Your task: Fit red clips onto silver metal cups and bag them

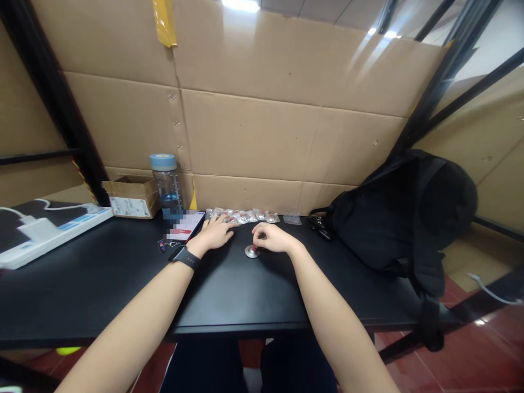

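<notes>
My right hand (268, 238) is closed in a pinch on the short red stem of a small round silvery metal disc (250, 252), which is at the black tabletop. Further left, my left hand (215, 232) rests with its fingers spread, holding nothing that I can see. Its fingertips reach the row of small clear plastic packets (248, 217) with red and silvery pieces inside. Beside that hand lies a phone (186, 226), partly blurred out, with a small charm (162, 245) near its lower edge.
A blue-lidded bottle (166, 183) and an open cardboard box (133, 199) stand at the back left. On the far left is a white power strip (67, 232) with cables. A black backpack (380, 213) fills the right side, and a cardboard wall (254, 131) closes off the back.
</notes>
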`<state>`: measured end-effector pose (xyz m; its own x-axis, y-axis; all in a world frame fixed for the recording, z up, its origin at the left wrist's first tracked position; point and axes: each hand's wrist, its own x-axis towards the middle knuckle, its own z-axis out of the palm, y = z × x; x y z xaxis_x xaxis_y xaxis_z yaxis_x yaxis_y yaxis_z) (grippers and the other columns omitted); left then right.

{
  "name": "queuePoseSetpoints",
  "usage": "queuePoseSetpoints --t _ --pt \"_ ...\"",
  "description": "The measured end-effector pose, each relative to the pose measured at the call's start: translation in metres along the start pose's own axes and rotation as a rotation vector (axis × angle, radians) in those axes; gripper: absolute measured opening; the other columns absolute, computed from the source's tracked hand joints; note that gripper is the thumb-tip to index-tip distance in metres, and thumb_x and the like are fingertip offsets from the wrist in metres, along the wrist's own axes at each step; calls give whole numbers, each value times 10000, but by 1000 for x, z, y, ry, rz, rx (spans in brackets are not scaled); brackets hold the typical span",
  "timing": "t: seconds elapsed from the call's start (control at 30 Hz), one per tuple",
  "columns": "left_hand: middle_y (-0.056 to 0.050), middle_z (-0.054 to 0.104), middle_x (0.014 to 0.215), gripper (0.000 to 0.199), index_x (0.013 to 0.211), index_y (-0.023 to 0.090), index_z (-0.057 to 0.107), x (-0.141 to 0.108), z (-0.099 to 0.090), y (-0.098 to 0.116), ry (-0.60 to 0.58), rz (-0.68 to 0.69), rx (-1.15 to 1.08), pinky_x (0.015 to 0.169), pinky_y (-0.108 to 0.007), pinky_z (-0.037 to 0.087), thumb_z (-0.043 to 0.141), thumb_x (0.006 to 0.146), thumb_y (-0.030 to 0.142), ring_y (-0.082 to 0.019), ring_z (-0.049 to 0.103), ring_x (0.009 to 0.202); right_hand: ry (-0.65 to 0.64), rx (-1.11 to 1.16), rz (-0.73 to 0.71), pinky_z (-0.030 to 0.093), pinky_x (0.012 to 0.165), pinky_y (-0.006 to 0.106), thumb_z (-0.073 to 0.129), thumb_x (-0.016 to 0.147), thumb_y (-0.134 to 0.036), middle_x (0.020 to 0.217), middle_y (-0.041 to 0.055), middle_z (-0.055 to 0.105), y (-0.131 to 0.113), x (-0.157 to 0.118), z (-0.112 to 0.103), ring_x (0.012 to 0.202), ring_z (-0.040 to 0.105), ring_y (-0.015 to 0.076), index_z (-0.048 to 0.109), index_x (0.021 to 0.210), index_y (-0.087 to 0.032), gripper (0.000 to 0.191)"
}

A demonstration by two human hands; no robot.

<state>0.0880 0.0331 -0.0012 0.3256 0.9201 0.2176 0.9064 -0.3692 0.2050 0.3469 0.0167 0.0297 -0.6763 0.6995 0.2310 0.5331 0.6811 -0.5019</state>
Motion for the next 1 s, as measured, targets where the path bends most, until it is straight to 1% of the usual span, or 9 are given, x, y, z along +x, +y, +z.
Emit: queuePoseSetpoints --t 0.1,0.2,0.33,0.43,0.6,0.7,0.83,0.93,1.0 --pt "-97 338 1653 592 1511 406 471 1 3 -8 -36 -32 -4 1066 -680 329 527 927 332 -448 325 1467 62 -1 48 480 775 287 714 808 -172 888 39 706 3 -3 -7 822 641 175 744 868 -182 68" --pt "-125 347 1647 710 1604 343 297 3 7 -11 74 -17 -18 1088 -630 324 525 931 352 -413 352 1455 76 12 114 457 697 263 730 792 -164 795 8 697 6 -5 -9 708 617 145 738 931 -183 141" --pt "-138 493 1547 585 1486 293 466 7 12 -9 74 -9 7 1070 -606 331 540 925 439 -400 383 1429 82 45 145 458 653 252 713 803 -155 757 4 697 9 -5 -8 640 615 132 733 939 -182 140" --pt "-150 639 1370 375 1273 241 609 8 13 -8 76 -2 41 1033 -561 369 525 933 376 -375 511 1311 90 65 156 471 669 262 648 849 -147 780 16 716 13 -4 -7 668 639 145 735 945 -188 136" --pt "-152 734 1158 298 1197 215 641 5 4 -7 176 -21 20 983 -473 421 427 998 271 -310 659 1104 172 15 139 481 740 282 622 846 -118 851 36 734 21 -1 -5 759 652 165 743 903 -188 151" --pt "-143 746 1128 319 1177 207 670 4 -6 4 256 65 -137 929 -411 475 441 1021 363 -287 686 1042 261 44 112 490 762 296 658 849 -184 945 48 742 20 1 -2 784 645 167 734 981 -191 153" --pt "-91 759 1103 322 1099 222 712 1 -15 29 284 280 -446 879 -365 520 517 998 459 -247 701 967 403 155 6 513 779 313 764 812 -376 1135 71 725 10 3 0 808 650 172 699 1165 -217 392" --pt "-75 759 1015 290 1033 210 708 -2 -14 44 277 302 -599 822 -350 538 599 955 468 -228 706 888 393 228 -15 506 736 305 737 841 -428 957 55 766 2 3 -2 749 663 185 766 1029 -201 297" --pt "-68 745 994 313 1140 210 656 -4 -10 50 210 305 -727 786 -341 553 627 939 448 -212 707 850 398 285 9 501 721 309 695 875 -438 839 51 776 0 3 -4 733 679 203 798 911 -192 270"
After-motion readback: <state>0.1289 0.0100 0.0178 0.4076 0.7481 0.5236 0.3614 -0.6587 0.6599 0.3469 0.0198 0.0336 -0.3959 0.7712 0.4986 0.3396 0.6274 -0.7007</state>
